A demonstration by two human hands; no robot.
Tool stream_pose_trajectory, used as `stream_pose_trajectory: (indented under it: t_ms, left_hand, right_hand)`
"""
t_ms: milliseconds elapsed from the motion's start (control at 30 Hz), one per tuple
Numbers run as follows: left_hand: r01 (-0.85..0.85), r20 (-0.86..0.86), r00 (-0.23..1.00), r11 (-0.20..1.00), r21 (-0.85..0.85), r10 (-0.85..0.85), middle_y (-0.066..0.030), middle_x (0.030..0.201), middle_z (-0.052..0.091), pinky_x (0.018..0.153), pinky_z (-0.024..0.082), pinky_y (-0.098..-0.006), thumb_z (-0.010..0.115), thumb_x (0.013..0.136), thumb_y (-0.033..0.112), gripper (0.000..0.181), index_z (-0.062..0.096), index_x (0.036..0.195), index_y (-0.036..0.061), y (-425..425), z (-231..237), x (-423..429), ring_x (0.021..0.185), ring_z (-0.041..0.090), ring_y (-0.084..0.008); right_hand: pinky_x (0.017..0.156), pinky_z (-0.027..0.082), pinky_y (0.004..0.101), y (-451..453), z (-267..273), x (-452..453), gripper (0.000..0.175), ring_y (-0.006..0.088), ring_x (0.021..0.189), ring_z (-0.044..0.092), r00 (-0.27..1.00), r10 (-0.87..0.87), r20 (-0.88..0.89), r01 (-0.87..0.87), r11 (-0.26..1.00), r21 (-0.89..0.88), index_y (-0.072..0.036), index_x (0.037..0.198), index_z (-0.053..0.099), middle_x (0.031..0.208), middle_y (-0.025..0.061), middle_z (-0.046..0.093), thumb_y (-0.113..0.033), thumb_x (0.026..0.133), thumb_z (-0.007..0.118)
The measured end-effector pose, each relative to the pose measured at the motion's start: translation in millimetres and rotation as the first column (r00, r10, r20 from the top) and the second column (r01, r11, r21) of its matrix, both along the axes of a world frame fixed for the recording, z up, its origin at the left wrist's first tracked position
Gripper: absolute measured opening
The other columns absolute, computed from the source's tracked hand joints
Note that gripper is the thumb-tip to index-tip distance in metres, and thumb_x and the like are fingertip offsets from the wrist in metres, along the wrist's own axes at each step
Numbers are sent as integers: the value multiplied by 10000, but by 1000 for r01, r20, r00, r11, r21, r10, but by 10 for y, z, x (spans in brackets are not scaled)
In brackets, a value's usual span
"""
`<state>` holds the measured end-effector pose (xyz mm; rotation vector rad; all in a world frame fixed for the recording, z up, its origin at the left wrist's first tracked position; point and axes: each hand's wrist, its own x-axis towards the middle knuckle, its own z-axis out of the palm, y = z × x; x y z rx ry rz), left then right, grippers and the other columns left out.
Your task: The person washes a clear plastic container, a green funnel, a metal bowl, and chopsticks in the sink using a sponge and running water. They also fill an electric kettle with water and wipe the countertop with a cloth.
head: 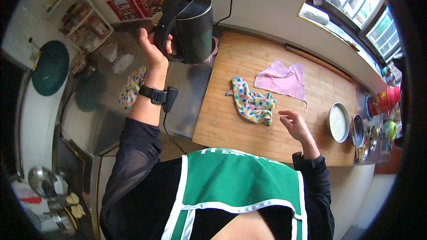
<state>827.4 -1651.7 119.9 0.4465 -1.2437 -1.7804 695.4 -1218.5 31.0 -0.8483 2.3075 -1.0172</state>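
A black electric kettle (193, 31) stands upright at the counter's back, its lid facing me. My left hand (156, 48) is wrapped around its handle (164, 30). Below the kettle shows a pink base (213, 51); whether the two touch, I cannot tell. Over the wooden board (230, 136) is my right hand (295, 125), fingers loosely apart and holding nothing. Just left of its fingertips lies a crumpled polka-dot cloth (250, 101). Farther back, a pink cloth (283, 78) is spread on the board. Another polka-dot cloth (133, 88) rests on the counter beside my left forearm.
A round metal pan with white contents (338, 122) sits at the board's right edge, near bowls and chopsticks (355, 135). A red container (385, 100) stands beyond. Left are a dark green round item (50, 68) and a white shelf (80, 20). A cord (230, 6) hangs along the wall.
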Motion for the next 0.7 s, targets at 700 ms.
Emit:
stream_pose_trajectory:
  t_ms: [700]
  left_hand:
    - [73, -35, 997, 992, 101, -70, -76, 593, 576, 361, 330, -238, 337, 830, 615, 636, 580, 712, 39, -791, -682, -813, 414, 448, -131]
  right_hand:
    - [705, 523, 302, -274, 88, 205, 234, 220, 856, 610, 988, -145, 60, 137, 982, 126, -28, 1050, 604, 999, 136, 595, -144, 848, 580]
